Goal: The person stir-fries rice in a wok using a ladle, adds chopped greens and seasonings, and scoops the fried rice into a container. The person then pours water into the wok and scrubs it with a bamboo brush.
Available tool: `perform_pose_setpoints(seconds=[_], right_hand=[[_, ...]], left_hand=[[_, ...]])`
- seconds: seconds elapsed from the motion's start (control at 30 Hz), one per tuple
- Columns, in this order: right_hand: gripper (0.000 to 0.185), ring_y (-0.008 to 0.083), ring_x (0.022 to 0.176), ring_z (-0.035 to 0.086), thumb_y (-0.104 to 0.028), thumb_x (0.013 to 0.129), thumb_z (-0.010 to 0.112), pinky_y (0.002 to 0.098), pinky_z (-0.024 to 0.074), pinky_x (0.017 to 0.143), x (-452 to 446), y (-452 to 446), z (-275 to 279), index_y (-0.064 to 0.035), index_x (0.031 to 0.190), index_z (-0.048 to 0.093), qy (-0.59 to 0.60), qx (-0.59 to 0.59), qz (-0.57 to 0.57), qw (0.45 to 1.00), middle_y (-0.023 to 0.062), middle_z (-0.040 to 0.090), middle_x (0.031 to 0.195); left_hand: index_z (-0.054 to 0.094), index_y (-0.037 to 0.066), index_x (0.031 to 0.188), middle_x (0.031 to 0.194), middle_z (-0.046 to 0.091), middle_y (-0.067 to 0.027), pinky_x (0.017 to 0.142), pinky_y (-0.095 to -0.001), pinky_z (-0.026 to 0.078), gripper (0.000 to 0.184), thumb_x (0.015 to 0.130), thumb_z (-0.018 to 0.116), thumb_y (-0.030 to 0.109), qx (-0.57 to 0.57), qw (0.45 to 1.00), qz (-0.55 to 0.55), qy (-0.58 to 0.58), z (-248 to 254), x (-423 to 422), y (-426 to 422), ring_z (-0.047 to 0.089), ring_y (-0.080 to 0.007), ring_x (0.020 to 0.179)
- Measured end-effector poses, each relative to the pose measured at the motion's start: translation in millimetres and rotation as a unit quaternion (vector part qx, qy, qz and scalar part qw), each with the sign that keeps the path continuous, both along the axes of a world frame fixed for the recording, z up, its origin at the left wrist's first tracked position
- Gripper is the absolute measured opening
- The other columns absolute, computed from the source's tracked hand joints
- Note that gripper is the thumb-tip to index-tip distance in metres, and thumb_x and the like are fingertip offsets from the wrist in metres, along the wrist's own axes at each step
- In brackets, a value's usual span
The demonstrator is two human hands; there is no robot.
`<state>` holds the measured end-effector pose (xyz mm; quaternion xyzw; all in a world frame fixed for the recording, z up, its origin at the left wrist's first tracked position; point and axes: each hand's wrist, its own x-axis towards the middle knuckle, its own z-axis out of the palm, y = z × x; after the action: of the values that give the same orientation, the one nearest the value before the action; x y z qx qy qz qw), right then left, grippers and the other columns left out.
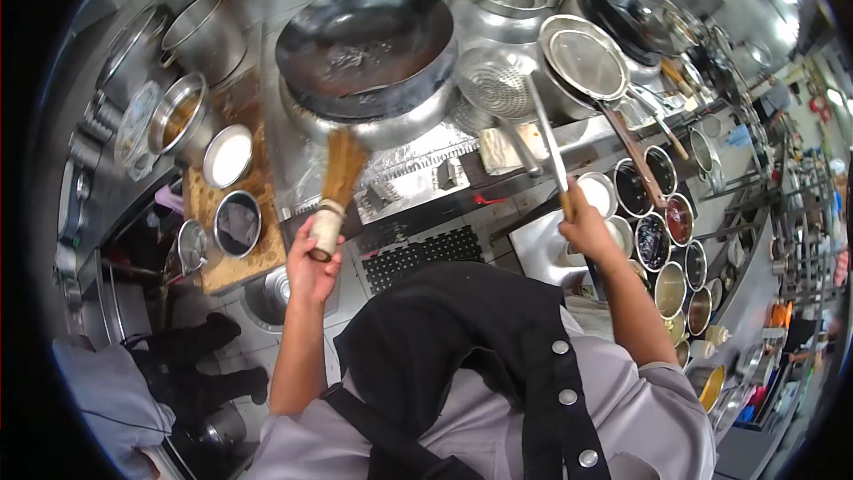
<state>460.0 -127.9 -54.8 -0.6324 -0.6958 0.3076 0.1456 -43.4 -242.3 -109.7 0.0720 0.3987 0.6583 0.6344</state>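
My left hand (311, 271) is wrapped round the pale handle of a bamboo brush (342, 164), whose bristles point up toward the stove just below the big wok. In my right hand (585, 222) is the wooden end of a long metal-handled tool (548, 138); its head is hard to make out near the perforated skimmer. The large dark wok (364, 44) sits on the burner with a little liquid in its bottom. Beside it lies the perforated skimmer (498, 84). A folded cloth (514, 149) rests on the stove's front edge, between my hands.
Round strainers (586, 58) lie over a pot on the right. Several seasoning containers (653, 240) stand at my right. A wooden board (213, 276) holds bowls at left, near metal pots (204, 40). Another person (115, 400) is at lower left.
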Motion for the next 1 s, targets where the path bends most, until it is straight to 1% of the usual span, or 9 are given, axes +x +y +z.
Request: perform_pose_setpoints(seconds=[0.2,0.3,0.4,0.43,0.5,0.6,0.73,0.9,1.0], right_hand=[[0.092,0.0481,0.117,0.062,-0.008,0.080,0.070,0.0472,0.0494,0.100,14.6,-23.8,-97.7,-0.0131,0.162,0.028,-0.025,-0.014,0.002,1.000,0.0321,0.063,0.126],[0.081,0.0375,0.103,0.069,-0.017,0.085,0.076,0.0421,0.0537,0.092,32.9,-28.1,-116.3,-0.0086,0.157,0.039,0.096,0.027,0.012,0.995,0.0236,0.069,0.114],[0.071,0.0186,0.091,0.067,-0.014,0.094,0.071,0.0321,0.0557,0.078,54.3,-24.2,-91.2,-0.0072,0.156,0.039,0.213,0.048,-0.036,0.975,0.0096,0.067,0.104],[0.064,0.0170,0.089,0.067,-0.014,0.097,0.067,0.0298,0.0562,0.072,57.9,-21.6,-70.1,-0.0084,0.154,0.039,0.401,-0.026,-0.125,0.907,0.0078,0.068,0.103],[0.063,0.0178,0.083,0.069,-0.017,0.097,0.066,0.0295,0.0558,0.068,70.0,-17.3,-29.0,-0.0067,0.153,0.037,0.582,-0.055,-0.236,0.776,0.0078,0.068,0.099],[0.065,0.0182,0.080,0.068,-0.020,0.096,0.068,0.0298,0.0556,0.068,95.4,-4.8,-34.0,-0.0042,0.151,0.039,0.578,-0.039,-0.255,0.774,0.0088,0.068,0.100],[0.090,0.0338,0.110,0.068,-0.035,0.082,0.082,0.0417,0.0545,0.094,61.1,-15.4,-55.5,0.0032,0.151,0.039,0.166,-0.026,-0.042,0.985,0.0236,0.067,0.120],[0.083,0.0464,0.118,0.063,-0.026,0.083,0.078,0.0472,0.0495,0.100,34.5,-6.4,-127.2,0.0020,0.150,0.038,0.184,-0.111,-0.034,0.976,0.0329,0.064,0.126],[0.059,0.0412,0.088,0.072,-0.016,0.086,0.069,0.0489,0.0556,0.078,49.5,1.4,-119.1,-0.0045,0.139,0.047,0.152,-0.015,-0.046,0.987,0.0254,0.071,0.095]], left_hand=[[0.042,0.009,0.150,0.098,0.064,-0.0154,0.060,-0.0335,0.054,0.066,0.086,0.057,0.004,-0.088,0.926,0.053,0.364,-65.1,-38.8,19.0,0.063,-0.0256,0.075],[0.055,0.000,0.138,0.125,0.063,-0.0231,0.102,-0.0451,0.049,0.053,0.089,0.066,0.014,-0.180,0.576,0.000,0.797,-74.2,-31.9,25.2,0.063,-0.0402,0.111],[0.054,0.002,0.139,0.124,0.064,-0.0200,0.097,-0.0418,0.051,0.051,0.093,0.067,0.017,-0.022,0.542,0.026,0.839,-24.7,32.4,44.2,0.064,-0.0348,0.110],[0.054,0.003,0.138,0.122,0.065,-0.0157,0.090,-0.0377,0.055,0.046,0.097,0.066,0.019,-0.002,0.782,-0.018,0.624,-36.0,54.3,61.2,0.066,-0.0273,0.105],[0.052,0.005,0.140,0.113,0.066,-0.0148,0.080,-0.0334,0.060,0.043,0.101,0.064,0.017,-0.010,0.917,-0.138,0.373,21.4,139.1,85.9,0.070,-0.0213,0.095],[0.045,0.006,0.143,0.114,0.066,-0.0168,0.080,-0.0357,0.061,0.045,0.103,0.062,0.020,0.020,0.938,-0.276,0.211,21.1,226.7,135.2,0.071,-0.0242,0.094],[0.048,0.005,0.130,0.115,0.058,-0.0266,0.087,-0.0515,0.060,0.047,0.099,0.067,0.035,-0.110,0.940,-0.320,0.053,0.8,312.3,206.6,0.066,-0.0415,0.097],[0.056,0.004,0.108,0.094,0.058,-0.0144,0.056,-0.0291,0.052,0.029,0.089,0.068,0.023,-0.129,0.950,-0.251,-0.131,9.1,340.0,255.3,0.061,-0.0238,0.073],[0.052,0.008,0.079,0.065,0.051,-0.0040,0.044,-0.0232,0.034,0.012,0.081,0.063,0.012,-0.155,0.965,-0.188,-0.095,19.3,327.5,278.1,0.053,-0.0163,0.058]])
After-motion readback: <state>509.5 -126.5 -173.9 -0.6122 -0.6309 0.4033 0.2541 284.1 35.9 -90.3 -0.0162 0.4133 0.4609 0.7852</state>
